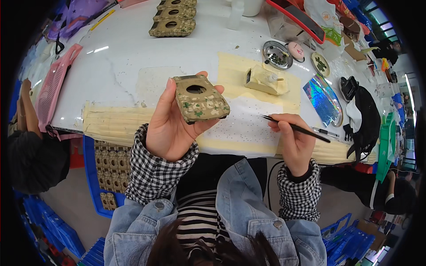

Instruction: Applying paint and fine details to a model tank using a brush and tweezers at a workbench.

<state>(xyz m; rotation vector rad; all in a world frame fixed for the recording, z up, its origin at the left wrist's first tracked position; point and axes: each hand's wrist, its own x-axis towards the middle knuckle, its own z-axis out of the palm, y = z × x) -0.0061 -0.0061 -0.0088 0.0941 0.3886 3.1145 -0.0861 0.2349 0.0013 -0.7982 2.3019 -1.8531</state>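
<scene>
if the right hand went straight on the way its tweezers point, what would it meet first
Probably the camouflage model piece in the left hand, roughly in line with the tweezers; depth is unclear, so the dotted white sheet might come first.

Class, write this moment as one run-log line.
left hand: holds camouflage shell | right hand: holds black tweezers | tan model: on table, unheld
</scene>
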